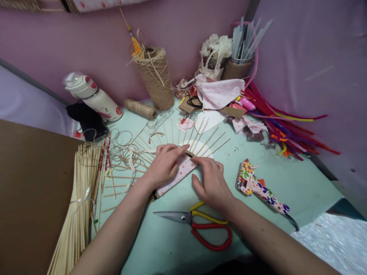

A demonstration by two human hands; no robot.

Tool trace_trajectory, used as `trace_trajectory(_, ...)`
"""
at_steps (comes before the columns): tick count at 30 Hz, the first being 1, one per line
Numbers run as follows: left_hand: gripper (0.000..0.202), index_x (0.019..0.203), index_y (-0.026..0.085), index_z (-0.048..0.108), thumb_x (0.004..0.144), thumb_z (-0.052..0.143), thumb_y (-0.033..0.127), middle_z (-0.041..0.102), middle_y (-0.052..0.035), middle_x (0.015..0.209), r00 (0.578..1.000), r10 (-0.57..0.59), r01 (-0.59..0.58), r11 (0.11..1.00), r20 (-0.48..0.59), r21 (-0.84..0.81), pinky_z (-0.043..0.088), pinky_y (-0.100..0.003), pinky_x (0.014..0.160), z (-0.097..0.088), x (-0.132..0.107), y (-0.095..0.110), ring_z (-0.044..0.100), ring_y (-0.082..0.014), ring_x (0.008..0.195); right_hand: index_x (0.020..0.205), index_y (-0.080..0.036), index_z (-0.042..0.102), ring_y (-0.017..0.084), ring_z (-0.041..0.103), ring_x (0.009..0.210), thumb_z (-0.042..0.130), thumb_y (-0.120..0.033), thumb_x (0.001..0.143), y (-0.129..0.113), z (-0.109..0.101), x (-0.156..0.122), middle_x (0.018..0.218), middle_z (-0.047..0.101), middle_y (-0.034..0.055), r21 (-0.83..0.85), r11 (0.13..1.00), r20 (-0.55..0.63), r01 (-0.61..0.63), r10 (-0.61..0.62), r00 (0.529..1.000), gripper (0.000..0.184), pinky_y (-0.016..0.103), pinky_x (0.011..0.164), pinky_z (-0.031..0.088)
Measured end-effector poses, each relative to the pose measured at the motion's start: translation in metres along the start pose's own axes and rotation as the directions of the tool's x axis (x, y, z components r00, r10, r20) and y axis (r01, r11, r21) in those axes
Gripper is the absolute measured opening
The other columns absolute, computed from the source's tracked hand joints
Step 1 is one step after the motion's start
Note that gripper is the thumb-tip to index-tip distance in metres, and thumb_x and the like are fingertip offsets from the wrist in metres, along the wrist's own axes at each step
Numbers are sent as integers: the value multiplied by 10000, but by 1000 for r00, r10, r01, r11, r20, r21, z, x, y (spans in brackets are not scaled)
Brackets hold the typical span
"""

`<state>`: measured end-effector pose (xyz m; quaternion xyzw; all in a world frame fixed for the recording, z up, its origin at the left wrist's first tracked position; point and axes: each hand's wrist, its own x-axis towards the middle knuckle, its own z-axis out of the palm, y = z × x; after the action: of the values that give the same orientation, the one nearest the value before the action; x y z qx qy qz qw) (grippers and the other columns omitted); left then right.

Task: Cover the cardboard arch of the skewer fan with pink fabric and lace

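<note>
A pink-and-white printed fabric piece (181, 173) lies on the table, with thin wooden sticks (210, 141) fanning out from its far side. Across it rests my left hand (163, 166), fingers extended and pressing near a dark strip (189, 154) along the edge. My right hand (213, 185) touches the right end of that strip with its index fingertip; thumb and index are apart. Part of the fan is hidden under the left hand and forearm. Scissors (187, 217) with red and yellow handles lie just below the hands.
A flowered glue gun (258, 187) lies right. Bundled sticks (77, 202) stand at left, near loose twine (120, 145). Behind are a white bottle (94, 95), a large twine spool (156, 76), fabric scraps (220, 93), pipe cleaners (283, 118) and a cup of translucent sticks (239, 68).
</note>
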<state>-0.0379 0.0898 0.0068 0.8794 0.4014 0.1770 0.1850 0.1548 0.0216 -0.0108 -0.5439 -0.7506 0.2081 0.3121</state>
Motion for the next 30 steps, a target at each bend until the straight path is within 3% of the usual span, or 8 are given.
trace_trajectory(5,666,1418,216,373,781,408,27,673,-59,1149,997,-57,57,998,53,2,333,-421,976,0,2,1,518,-231,1104,1234,-166,477,264,552,1147,512,-161,852,1,0,0,1204,635,133,9,1000,2,-11,11,1000,384,437,945,374)
trace_trajectory(11,660,1374,203,400,734,414,42,628,-88,1179,999,-32,31,999,-26,-25,345,-423,989,0,0,0,534,-237,1124,1273,-182,450,272,546,1163,512,-185,856,0,-7,0,1213,620,131,38,999,-101,-1,5,995,421,448,985,359)
trace_trajectory(15,656,1371,198,390,740,411,22,663,-63,1142,1000,3,-3,999,10,-36,345,-401,981,0,0,0,548,-220,1107,1228,-171,483,270,563,1135,498,-177,865,-6,-10,7,1189,634,133,25,1000,-12,-4,5,1000,363,453,974,366)
trace_trajectory(21,628,1362,186,403,756,407,20,677,-64,1127,999,-34,36,999,39,-33,352,-400,961,1,2,1,573,-218,1076,1233,-145,489,278,559,1133,483,-147,858,-4,-1,14,1184,633,155,8,1000,82,18,-19,996,375,463,954,413)
trace_trajectory(30,638,1375,176,390,752,421,40,606,-100,1233,999,32,-32,999,-34,5,365,-404,982,2,0,0,512,-238,1156,1259,-134,447,268,555,1137,501,-163,846,-2,-8,15,1205,609,152,74,997,3,12,-13,1000,417,454,972,431)
